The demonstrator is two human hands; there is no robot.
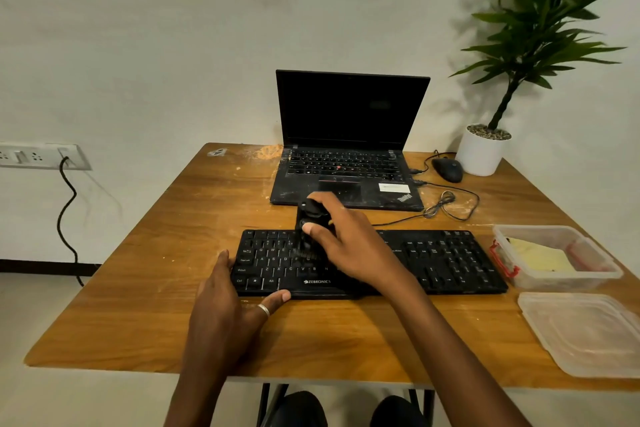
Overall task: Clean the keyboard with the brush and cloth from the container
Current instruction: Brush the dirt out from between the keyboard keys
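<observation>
A black keyboard (pixel 446 260) lies across the wooden table (pixel 145 308). My right hand (pixel 343 243) grips a black brush (pixel 309 229), whose bristles rest on the letter keys left of centre. My left hand (pixel 228 308) holds the keyboard's front left corner, thumb on the front edge. To the right stands a clear plastic container (pixel 595 267) with a yellow cloth (pixel 538 255) inside it. Its lid (pixel 585 333) lies on the table in front of it.
An open black laptop (pixel 349 146) sits behind the keyboard. A mouse (pixel 447 169) with a coiled cable and a white potted plant (pixel 483 152) stand at the back right. A wall socket (pixel 41 155) with a black cord is at left.
</observation>
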